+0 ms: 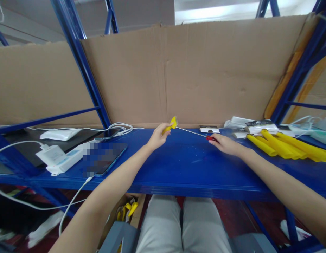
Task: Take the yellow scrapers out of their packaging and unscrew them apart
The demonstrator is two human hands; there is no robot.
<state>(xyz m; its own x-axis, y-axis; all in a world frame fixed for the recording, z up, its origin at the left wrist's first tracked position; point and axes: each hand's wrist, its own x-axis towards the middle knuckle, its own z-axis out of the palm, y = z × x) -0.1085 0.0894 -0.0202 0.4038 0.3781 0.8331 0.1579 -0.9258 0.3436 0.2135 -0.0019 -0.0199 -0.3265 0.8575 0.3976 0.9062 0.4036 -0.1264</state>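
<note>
My left hand (158,136) is closed around the narrow end of a small yellow scraper-like piece (173,122), whose wide end points up and away from me. My right hand (224,143) grips the handle of a screwdriver (211,137), partly red and partly dark. Its long thin metal shaft reaches leftward across to the yellow piece, and the tip meets or nearly meets it; I cannot tell which. Both hands are above the blue shelf top (173,168).
Several yellow tubes (286,146) lie at the right beside white packages (260,127). A tablet (107,158) and a white power strip (70,158) with cables sit at the left. Cardboard (205,70) stands behind. Below is a box with yellow pieces (131,208).
</note>
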